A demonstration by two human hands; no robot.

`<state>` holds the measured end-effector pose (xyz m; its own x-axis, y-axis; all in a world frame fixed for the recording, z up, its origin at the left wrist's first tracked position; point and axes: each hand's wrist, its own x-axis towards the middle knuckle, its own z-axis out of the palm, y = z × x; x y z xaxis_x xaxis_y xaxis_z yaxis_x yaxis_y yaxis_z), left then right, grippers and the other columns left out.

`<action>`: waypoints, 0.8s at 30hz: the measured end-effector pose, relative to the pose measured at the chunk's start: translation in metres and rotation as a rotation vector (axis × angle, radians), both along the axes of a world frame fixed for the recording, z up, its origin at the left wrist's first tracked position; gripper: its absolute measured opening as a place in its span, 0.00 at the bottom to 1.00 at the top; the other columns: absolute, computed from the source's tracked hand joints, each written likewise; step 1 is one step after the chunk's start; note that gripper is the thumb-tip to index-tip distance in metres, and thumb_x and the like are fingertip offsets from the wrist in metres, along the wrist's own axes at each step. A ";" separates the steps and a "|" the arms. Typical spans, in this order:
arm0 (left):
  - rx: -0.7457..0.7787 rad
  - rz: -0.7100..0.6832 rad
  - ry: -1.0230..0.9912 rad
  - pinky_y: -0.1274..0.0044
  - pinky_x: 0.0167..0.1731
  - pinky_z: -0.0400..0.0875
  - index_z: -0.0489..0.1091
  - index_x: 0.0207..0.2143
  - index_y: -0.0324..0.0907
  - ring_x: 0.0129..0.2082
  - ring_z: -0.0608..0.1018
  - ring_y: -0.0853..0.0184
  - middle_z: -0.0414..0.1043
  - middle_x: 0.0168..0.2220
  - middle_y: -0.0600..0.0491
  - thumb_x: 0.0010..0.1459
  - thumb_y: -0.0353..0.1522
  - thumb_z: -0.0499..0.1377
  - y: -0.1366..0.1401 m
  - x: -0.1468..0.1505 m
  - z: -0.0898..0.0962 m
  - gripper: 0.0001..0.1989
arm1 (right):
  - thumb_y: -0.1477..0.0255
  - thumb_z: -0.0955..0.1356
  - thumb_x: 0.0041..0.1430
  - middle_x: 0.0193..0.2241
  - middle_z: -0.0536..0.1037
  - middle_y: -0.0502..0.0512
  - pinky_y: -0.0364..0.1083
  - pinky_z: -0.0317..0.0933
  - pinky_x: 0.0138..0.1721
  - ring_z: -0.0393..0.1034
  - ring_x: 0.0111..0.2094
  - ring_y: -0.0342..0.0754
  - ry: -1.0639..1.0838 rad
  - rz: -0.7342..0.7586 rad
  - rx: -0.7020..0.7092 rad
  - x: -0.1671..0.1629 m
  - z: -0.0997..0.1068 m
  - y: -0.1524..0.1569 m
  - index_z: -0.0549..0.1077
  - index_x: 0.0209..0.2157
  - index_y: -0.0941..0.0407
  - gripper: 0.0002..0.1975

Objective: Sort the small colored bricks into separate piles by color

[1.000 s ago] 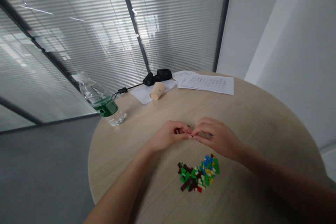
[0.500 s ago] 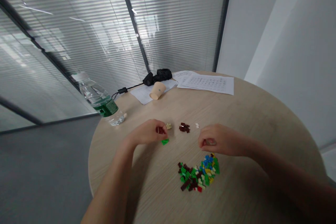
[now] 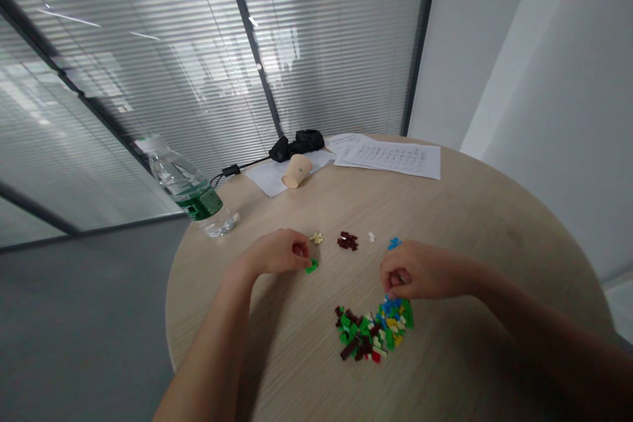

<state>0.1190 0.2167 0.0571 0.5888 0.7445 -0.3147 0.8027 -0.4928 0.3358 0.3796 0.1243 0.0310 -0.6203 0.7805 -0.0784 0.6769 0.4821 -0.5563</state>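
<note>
My left hand is closed, its fingertips pinched at a small green toy brick on the table. Just beyond those fingers lie a few cream bricks. My right hand has thumb and fingers pinched at the blue bricks on the far edge of a mixed pile of green, brown, yellow, cream and red pieces. Behind that hand sit separate blue bricks. Between the hands are a dark brown cluster and a small white group.
On the round wooden table, a clear water bottle stands at the left edge. A paper cup lies on its side at the back, near a black folded item with a cord and printed sheets.
My right hand has moved slightly nearer me, down to the pile's blue bricks, and separate blue bricks now show behind it. My left fingertips have lowered to the green brick.
</note>
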 end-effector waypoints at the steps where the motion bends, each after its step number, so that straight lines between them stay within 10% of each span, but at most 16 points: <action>1: 0.001 0.005 0.010 0.81 0.21 0.55 0.72 0.27 0.41 0.24 0.70 0.69 0.71 0.23 0.55 0.45 0.36 0.58 0.000 0.000 0.001 0.09 | 0.79 0.66 0.49 0.21 0.73 0.49 0.39 0.55 0.24 0.64 0.22 0.40 -0.003 -0.009 -0.004 0.000 0.000 0.000 0.74 0.26 0.58 0.05; 14: 0.155 0.002 -0.009 0.79 0.23 0.54 0.71 0.30 0.40 0.24 0.68 0.70 0.68 0.24 0.55 0.49 0.37 0.54 -0.001 0.006 0.001 0.11 | 0.76 0.67 0.49 0.26 0.73 0.52 0.41 0.57 0.30 0.66 0.27 0.42 -0.008 0.023 -0.003 -0.005 0.000 0.004 0.74 0.30 0.60 0.05; 19: -0.126 -0.153 -0.279 0.81 0.24 0.57 0.67 0.27 0.38 0.23 0.65 0.73 0.63 0.22 0.57 0.52 0.34 0.53 -0.009 0.014 0.002 0.08 | 0.78 0.65 0.49 0.26 0.73 0.52 0.41 0.55 0.29 0.65 0.27 0.43 -0.030 0.022 0.075 0.002 -0.001 0.006 0.73 0.29 0.58 0.05; 24: -0.296 -0.230 -0.393 0.83 0.23 0.56 0.67 0.26 0.38 0.22 0.62 0.75 0.60 0.21 0.59 0.49 0.32 0.57 -0.018 0.022 0.005 0.05 | 0.75 0.64 0.50 0.25 0.74 0.52 0.43 0.55 0.30 0.65 0.27 0.45 -0.113 -0.296 0.300 0.027 0.009 0.015 0.73 0.27 0.58 0.06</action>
